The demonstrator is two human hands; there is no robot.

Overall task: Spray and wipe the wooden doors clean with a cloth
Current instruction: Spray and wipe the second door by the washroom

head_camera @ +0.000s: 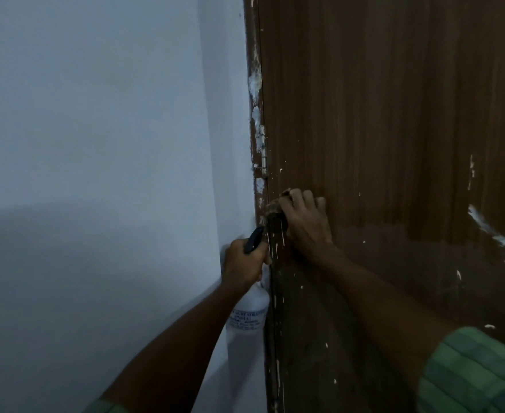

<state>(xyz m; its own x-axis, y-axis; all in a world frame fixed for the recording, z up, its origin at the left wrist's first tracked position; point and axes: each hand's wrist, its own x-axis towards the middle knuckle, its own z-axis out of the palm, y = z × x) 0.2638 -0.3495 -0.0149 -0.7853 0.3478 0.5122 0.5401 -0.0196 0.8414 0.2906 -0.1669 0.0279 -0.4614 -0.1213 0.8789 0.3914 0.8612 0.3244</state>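
The dark brown wooden door point(379, 129), with vertical grain and scattered white paint flecks, is filling the right part of the view and is serving as the landmark. The right hand point(303, 222) is lying against the door face just beside its left edge, below the metal hinge point(263, 150). Its fingers are bending over a small brownish cloth point(275, 205), pressing it onto the door; only a crumpled portion of the cloth is showing to the left of and above the knuckles, so the grip of this hand is closing around the cloth with the thumb side hidden. The left hand point(243, 262) is sitting just left of the door edge, lower than the right hand, and its grip is wrapping fully around the neck of a white plastic spray bottle with a dark trigger head point(249, 311). The bottle body is hanging below the fist, beside the door edge, with a printed label facing the camera; the label text is too blurred to read. The dark nozzle is projecting up from the fist toward the door edge. The pale blue-white painted wall point(96, 144) is extending left of the door. White paint smears are marking the brown door frame point(254, 84) above the hinge. A green ribbed sleeve point(477, 374) is covering the right upper arm at the lower right.
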